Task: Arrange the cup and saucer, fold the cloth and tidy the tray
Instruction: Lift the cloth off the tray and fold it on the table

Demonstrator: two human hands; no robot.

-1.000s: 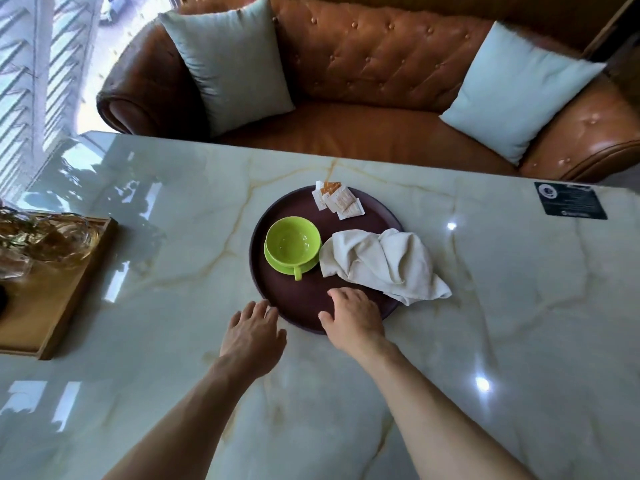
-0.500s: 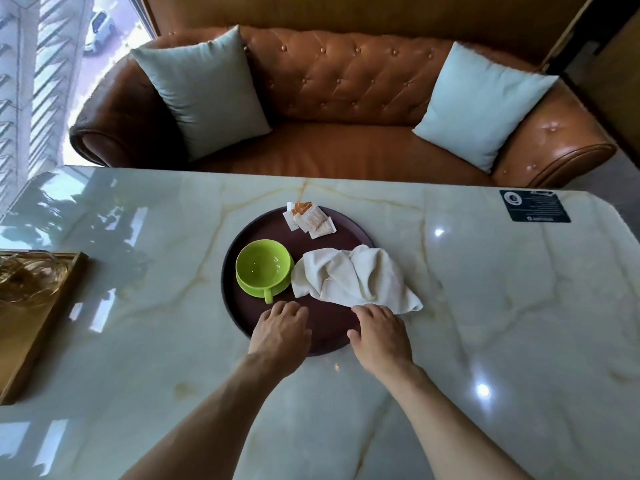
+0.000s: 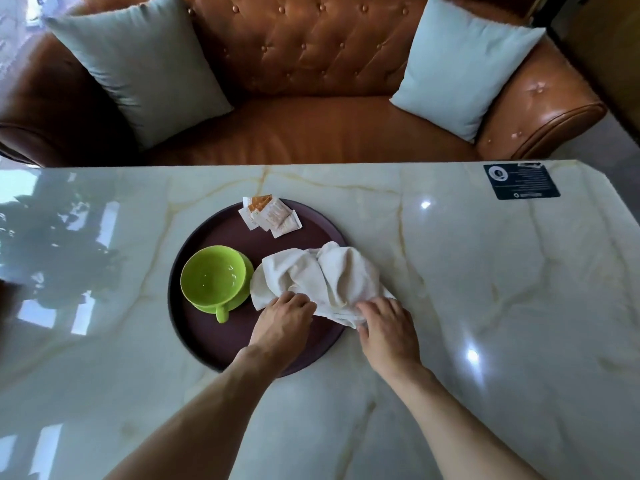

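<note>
Both hands grip the crumpled cloth (image 3: 322, 275), left hand (image 3: 282, 318) and right hand (image 3: 388, 323) at its near edge. Green cup (image 3: 213, 277) sits just left of the left hand on the round tray (image 3: 207, 341); packets (image 3: 270, 216) lie beyond.

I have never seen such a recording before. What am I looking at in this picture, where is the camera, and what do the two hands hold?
There is no machine here: a person works with bare hands. The camera sits on the person's head and looks forward and down, so both arms enter from the bottom edge. On the glossy pale marble table lies a round dark brown tray. On the tray stand a lime green cup on a matching green saucer, some small paper sachets, and a crumpled cream cloth that hangs partly over the tray's edge. The left hand and the right hand each take the near edge of the cloth. Behind the table is a brown leather sofa with two pale blue cushions.
</note>
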